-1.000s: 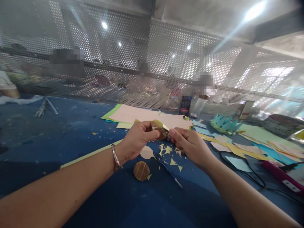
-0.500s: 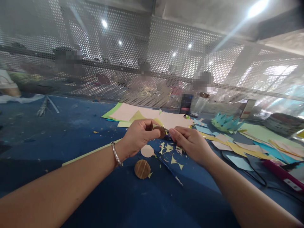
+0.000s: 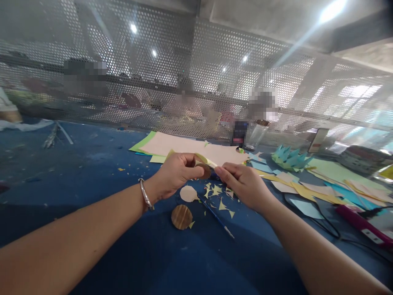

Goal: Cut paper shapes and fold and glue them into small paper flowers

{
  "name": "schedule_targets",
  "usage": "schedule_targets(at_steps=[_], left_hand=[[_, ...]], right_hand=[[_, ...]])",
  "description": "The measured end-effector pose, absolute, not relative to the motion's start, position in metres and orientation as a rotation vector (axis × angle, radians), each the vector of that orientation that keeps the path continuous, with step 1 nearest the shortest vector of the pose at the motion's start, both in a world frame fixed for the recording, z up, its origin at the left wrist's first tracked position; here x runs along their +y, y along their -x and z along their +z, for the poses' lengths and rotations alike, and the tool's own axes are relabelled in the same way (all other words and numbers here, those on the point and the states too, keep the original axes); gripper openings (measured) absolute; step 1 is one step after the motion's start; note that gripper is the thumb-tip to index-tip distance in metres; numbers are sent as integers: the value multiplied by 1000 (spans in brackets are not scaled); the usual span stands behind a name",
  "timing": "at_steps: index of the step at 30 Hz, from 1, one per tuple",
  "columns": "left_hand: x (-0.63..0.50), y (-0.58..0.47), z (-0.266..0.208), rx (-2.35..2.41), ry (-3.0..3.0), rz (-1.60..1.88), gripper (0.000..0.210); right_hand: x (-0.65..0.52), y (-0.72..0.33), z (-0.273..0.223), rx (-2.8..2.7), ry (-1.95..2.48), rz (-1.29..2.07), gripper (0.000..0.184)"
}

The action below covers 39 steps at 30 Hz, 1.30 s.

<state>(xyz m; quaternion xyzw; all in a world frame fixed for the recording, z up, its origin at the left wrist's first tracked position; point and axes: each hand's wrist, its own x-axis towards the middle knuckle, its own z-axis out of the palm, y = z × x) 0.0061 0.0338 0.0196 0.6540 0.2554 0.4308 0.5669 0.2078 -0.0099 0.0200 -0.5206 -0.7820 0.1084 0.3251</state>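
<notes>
Head view: the left hand (image 3: 175,174) is closed, and between its thumb and fingers it grips a yellow paper (image 3: 203,159) together with a brown disc (image 3: 207,171). The paper lies at the upper side of the disc, above the table (image 3: 138,254). The right hand (image 3: 244,184) has its thumb and fingers pinched together on a thin thing (image 3: 213,166) at the edge of the paper; what it is exactly, I cannot tell. Around the left wrist there is a silver bracelet (image 3: 145,194).

Below the hands, on the table, lie a pale round paper (image 3: 188,194), a wooden disc (image 3: 181,217) and many small yellow scraps (image 3: 216,190). A blue stick (image 3: 217,218) lies slantwise, one end near the round paper. Behind the hands is a pink sheet (image 3: 181,145), and a green sheet (image 3: 146,141) shows from under its left side.

To the right there are yellow strips (image 3: 302,192), a turquoise paper flower (image 3: 290,157) and a purple power strip (image 3: 362,224) with a black cable beside it. Farther back a glass jar (image 3: 258,136) stands before the perforated screen (image 3: 215,61).
</notes>
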Motion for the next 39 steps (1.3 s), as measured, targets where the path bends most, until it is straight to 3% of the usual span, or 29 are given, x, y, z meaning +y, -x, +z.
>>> schedule_targets(at_steps=[12,16,22,31,39], left_hand=[[38,-4,12,676,-1696,996,5],[31,-6,16,646,-1765,969,8],[25,-7,21,624,-1681,989,8],[6,-25,20,431,-1088,1007,12],[-21,-23,48,656,-1157,1131,12]], right_hand=[[-9,-207,19,-1892,1342,431,49],[-11,-203,19,-1829,1245,631,39],[-15,-196,19,-1827,1167,632,25],[-20,-197,20,-1663,1081,512,26],[-21,-201,22,-1602,937,698,42]])
